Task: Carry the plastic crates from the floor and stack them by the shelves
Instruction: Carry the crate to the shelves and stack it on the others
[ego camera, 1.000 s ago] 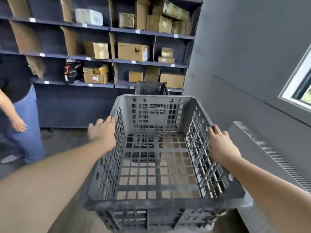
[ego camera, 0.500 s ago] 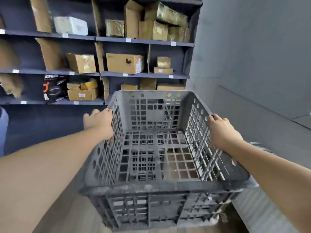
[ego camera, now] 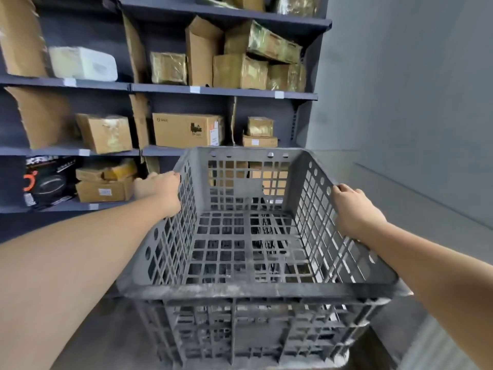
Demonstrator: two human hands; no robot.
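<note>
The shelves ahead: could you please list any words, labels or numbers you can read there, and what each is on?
None can be read with confidence.
Large cardboard box: dark logo and small print, blurred.
Black package: white characters and an orange mark, illegible.
Box under it to the right: white sticker, too small.
Shelf-edge tags: look blank.
Crate: no text seen.

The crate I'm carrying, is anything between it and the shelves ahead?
Nothing visible stands in the way. The left hand and right hand grip the gray crate by its side rims, facing the shelves; the floor below is hidden.
</note>
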